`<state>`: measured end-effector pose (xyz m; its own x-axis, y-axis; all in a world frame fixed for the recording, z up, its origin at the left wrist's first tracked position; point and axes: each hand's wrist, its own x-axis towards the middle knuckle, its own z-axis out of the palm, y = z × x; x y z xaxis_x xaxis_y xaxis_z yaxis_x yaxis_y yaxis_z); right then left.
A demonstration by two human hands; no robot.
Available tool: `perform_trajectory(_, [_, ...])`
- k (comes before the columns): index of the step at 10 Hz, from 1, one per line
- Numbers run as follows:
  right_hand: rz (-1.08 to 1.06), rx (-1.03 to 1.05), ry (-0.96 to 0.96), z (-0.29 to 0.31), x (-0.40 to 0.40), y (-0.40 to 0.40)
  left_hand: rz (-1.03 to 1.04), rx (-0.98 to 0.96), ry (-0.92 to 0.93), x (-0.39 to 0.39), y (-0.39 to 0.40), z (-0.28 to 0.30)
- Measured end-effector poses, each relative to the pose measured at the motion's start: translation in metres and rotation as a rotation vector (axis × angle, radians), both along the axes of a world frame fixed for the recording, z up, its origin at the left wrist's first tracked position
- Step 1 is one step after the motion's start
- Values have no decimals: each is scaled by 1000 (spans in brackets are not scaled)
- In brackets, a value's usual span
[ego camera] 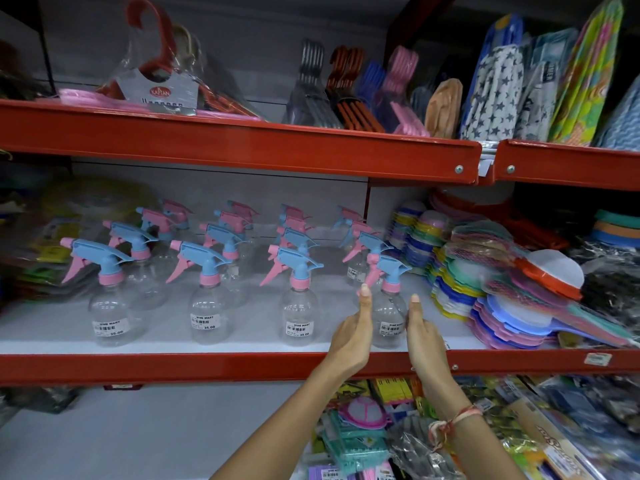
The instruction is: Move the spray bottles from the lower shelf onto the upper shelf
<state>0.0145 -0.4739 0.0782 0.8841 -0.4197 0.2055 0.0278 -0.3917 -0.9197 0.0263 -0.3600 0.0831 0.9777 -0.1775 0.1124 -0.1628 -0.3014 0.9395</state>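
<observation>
I am bracketing the front right spray bottle [390,306] on the lower shelf [207,367], left hand [351,336] and right hand [423,336] open, not yet gripping; a careless lift is risking toppling the neighbouring bottles [360,258] behind

Clear glossy plastic spray bottles [391,317] with paper labels stand on a matt white shelf [242,337] edged in glossy red metal

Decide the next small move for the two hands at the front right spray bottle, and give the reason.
Probably close both palms onto the front right spray bottle. The left hand and right hand flank its clear body, fingers open, and it looks to be standing on the lower shelf, so nothing is gripped yet.
</observation>
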Motion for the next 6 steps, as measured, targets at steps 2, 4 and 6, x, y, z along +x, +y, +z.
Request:
perform_trajectory(2, [-28, -21, -23, -2, -1, 1, -11, 40, -13, -2, 2, 4])
perform_trajectory(4, [-49, -40, -44, 0, -4, 3, -49, 54, 13, -3, 6, 6])
perform_trajectory(6, [-114, -83, -187, 4, -11, 9, -30, 73, -178, -14, 27, 4])
